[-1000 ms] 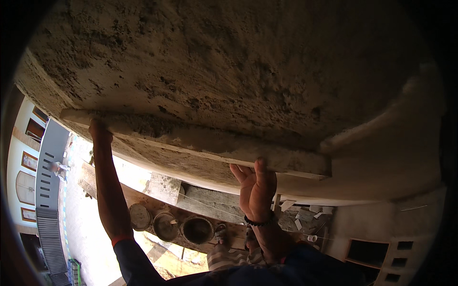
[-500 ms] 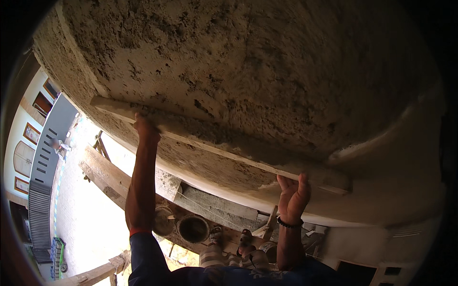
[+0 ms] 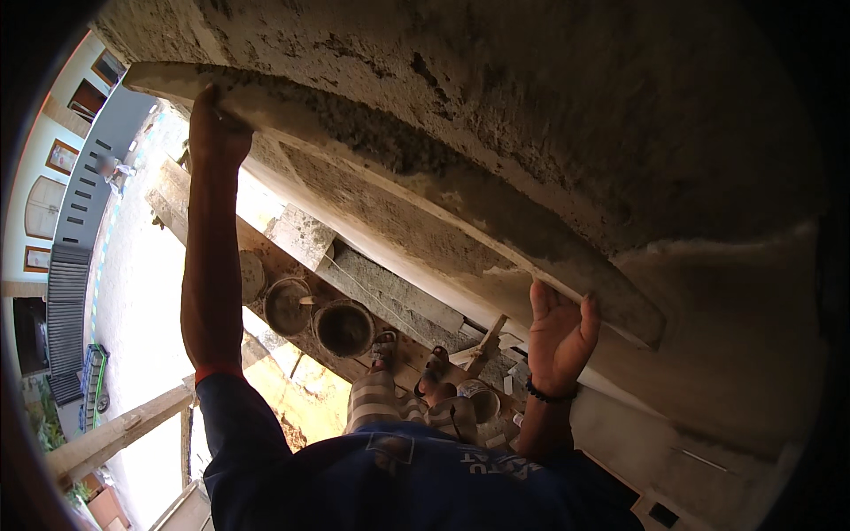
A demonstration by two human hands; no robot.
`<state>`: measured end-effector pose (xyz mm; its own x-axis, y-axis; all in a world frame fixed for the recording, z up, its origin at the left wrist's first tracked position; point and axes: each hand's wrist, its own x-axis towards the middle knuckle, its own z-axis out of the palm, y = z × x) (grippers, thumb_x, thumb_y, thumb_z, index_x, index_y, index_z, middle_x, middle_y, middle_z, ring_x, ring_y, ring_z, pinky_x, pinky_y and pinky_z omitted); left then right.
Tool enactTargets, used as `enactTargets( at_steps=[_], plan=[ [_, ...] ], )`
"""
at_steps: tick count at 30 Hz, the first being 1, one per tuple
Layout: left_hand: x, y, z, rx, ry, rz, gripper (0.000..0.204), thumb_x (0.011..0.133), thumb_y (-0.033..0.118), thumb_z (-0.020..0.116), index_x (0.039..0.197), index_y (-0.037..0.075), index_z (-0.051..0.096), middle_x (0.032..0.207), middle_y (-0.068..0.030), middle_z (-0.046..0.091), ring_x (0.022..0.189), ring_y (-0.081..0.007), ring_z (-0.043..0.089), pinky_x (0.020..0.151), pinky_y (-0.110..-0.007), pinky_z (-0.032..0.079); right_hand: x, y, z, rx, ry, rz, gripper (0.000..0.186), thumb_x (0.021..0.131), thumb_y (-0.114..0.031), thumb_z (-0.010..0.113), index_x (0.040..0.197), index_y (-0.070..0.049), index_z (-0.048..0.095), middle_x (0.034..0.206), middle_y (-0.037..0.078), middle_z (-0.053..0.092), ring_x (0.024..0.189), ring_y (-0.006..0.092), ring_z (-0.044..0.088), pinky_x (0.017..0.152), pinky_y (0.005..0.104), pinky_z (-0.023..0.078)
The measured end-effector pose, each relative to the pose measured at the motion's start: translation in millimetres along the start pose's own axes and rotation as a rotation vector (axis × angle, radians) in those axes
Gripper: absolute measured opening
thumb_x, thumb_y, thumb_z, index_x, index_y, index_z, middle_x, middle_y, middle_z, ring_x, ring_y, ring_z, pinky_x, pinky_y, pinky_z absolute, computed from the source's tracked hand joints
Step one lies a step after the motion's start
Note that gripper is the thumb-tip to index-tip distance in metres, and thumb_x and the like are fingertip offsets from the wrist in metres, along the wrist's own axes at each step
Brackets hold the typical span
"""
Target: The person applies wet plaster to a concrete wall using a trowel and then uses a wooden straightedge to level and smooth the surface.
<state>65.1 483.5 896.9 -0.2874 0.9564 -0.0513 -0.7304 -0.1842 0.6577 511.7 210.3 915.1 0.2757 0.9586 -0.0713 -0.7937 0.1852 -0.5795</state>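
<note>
A long screed board [image 3: 407,188] slants down to the right against the rough plastered surface [image 3: 531,97] above me. Wet grey mortar [image 3: 354,124] is heaped along its upper side. My left hand [image 3: 217,133] grips the board near its upper left end, thumb along the face. Closer to the lower right end, my right hand [image 3: 560,345] has its palm turned up, with thumb and fingers at the board's lower edge; their far sides are hidden. A dark bead bracelet [image 3: 551,395] circles that wrist.
Under me is a wooden plank platform [image 3: 257,239] where my feet stand. Mortar buckets [image 3: 345,327] sit left of my feet, another bucket [image 3: 478,400] to the right. A wooden rail [image 3: 124,434] crosses lower left. Far below, a person [image 3: 113,173] is by the grey wall [image 3: 88,190].
The view has tilted, showing more of the platform and my body. The board has come away from the rough patch, with more mortar showing along it. Both hands stay on it.
</note>
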Motion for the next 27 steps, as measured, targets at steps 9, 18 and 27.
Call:
enactTargets(
  at_steps=[9,18,27],
  plan=[
    [-228,-102,-121,-0.274,0.334,-0.253,0.049,0.091,0.047,0.052,0.119,0.007,0.057,0.113,-0.0106,0.063,0.105,-0.0306,0.058,0.095,-0.049,0.044,-78,40,-215,0.108,0.324,0.441,0.034,0.088,-0.014,0.059,0.120,-0.002,0.057,0.121,0.016,0.061,0.113,0.0311,0.059,0.100,0.0466,0.050],
    [-380,-66,-240,-0.257,0.330,-0.008,0.054,0.091,0.048,0.055,0.117,0.002,0.060,0.108,-0.0213,0.065,0.102,-0.0408,0.060,0.099,-0.057,0.041,-102,98,-288,-0.006,0.375,0.856,0.033,0.086,-0.020,0.057,0.112,0.002,0.057,0.113,0.018,0.063,0.105,0.0350,0.062,0.091,0.0470,0.054],
    [-476,-9,-264,-0.036,0.605,0.372,0.049,0.088,0.051,0.055,0.106,0.006,0.059,0.095,-0.0124,0.066,0.092,-0.0310,0.063,0.089,-0.056,0.049,-96,183,-333,-0.309,0.302,1.317,0.044,0.092,-0.024,0.054,0.124,0.006,0.048,0.105,0.025,0.062,0.092,0.0361,0.066,0.081,0.0455,0.058]
  ],
)
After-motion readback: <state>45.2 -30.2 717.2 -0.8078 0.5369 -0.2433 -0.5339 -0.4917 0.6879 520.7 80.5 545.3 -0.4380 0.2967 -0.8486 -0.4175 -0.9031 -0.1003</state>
